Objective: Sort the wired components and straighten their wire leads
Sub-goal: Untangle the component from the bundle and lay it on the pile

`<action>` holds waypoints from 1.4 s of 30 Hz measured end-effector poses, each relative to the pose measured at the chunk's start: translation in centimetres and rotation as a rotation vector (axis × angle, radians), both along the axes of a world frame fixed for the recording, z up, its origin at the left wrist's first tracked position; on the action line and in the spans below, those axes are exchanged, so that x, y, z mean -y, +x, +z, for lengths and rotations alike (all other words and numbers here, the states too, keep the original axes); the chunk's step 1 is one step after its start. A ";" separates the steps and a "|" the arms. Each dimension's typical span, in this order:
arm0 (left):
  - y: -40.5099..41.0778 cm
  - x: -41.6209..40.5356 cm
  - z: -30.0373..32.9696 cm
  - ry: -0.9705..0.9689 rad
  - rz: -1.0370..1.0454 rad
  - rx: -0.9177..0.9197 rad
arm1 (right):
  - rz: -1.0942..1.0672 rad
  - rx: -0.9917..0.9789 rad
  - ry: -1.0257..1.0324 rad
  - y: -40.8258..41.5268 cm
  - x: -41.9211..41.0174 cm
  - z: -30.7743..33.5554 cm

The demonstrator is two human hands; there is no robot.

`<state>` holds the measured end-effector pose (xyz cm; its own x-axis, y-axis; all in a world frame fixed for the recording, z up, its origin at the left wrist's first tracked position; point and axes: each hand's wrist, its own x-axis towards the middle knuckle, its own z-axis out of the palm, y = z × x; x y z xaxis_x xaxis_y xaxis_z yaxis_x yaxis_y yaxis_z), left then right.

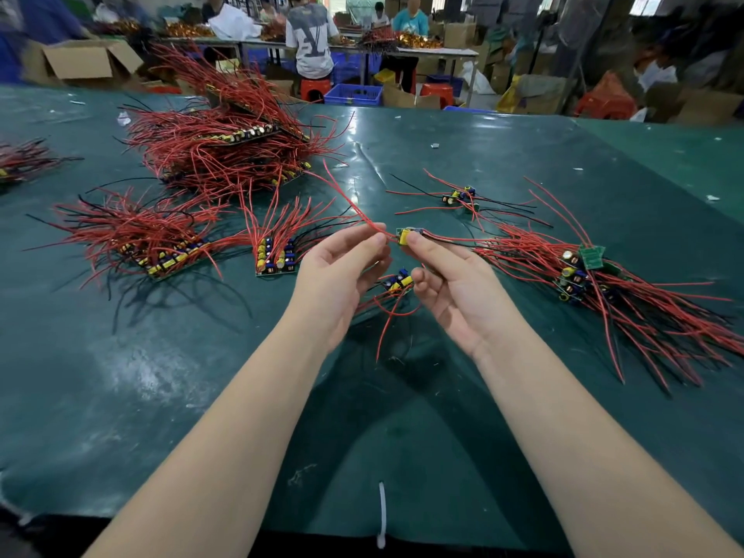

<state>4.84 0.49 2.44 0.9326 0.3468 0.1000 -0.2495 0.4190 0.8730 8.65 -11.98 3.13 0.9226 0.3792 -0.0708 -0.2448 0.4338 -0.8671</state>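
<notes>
Above the green table (443, 416), my right hand (451, 287) pinches a small circuit board (407, 235) with a yellow part between thumb and forefinger. My left hand (342, 271) pinches one of that board's red wire leads (350, 203), which runs up and to the left. Another small board (398, 281) with red leads lies on the table just below and between my hands. A row of boards (275, 257) with upright red leads sits left of my left hand. A laid-out bundle of boards (575, 275) with long red leads lies at the right.
A large heap of red-wired boards (225, 143) fills the back left, with a flatter pile (157, 247) in front of it. A couple of loose boards (463, 195) lie beyond my hands. A white cable tie (381, 513) lies at the near edge. People work at far benches.
</notes>
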 end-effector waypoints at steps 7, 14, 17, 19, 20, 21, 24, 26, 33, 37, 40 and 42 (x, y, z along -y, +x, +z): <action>-0.1 -0.1 0.2 -0.139 0.010 -0.019 | 0.026 -0.033 0.001 -0.1 0.0 -0.1; -0.1 -0.1 0.3 -0.113 0.076 -0.044 | 0.013 -0.019 -0.042 -0.3 -0.3 -0.2; -0.1 -0.1 0.2 -0.115 0.084 -0.007 | 0.014 -0.025 -0.056 -0.4 -0.4 -0.2; -0.1 -0.1 0.2 -0.162 0.041 0.020 | 0.025 -0.048 -0.033 -0.3 -0.3 -0.1; -0.1 -0.1 0.2 -0.178 0.018 0.033 | 0.029 -0.063 -0.018 -0.3 -0.3 0.0; -0.1 -0.1 0.2 -0.182 -0.001 0.044 | 0.031 -0.081 -0.004 -0.3 -0.2 0.1; -0.1 -0.1 0.2 -0.149 -0.037 0.075 | 0.036 -0.138 0.022 -0.2 0.0 0.2; -0.1 -0.2 0.2 -0.106 -0.051 0.088 | 0.045 -0.164 0.029 -0.1 0.1 0.2; -0.4 -0.3 0.1 0.120 0.050 0.097 | 0.072 -0.222 0.037 0.1 0.5 0.5; -0.3 -0.2 0.0 0.201 0.169 0.094 | 0.112 -0.263 0.070 0.1 0.3 0.6; -0.2 0.0 0.0 0.232 0.221 0.111 | 0.149 -0.307 0.110 0.1 0.3 0.6; -0.2 0.0 0.0 0.227 0.244 0.119 | 0.169 -0.311 0.106 0.0 0.2 0.5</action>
<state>4.66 0.54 2.41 0.8023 0.5139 0.3037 -0.4242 0.1329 0.8958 8.63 -12.21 3.63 0.7869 0.5443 -0.2905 -0.5655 0.4480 -0.6924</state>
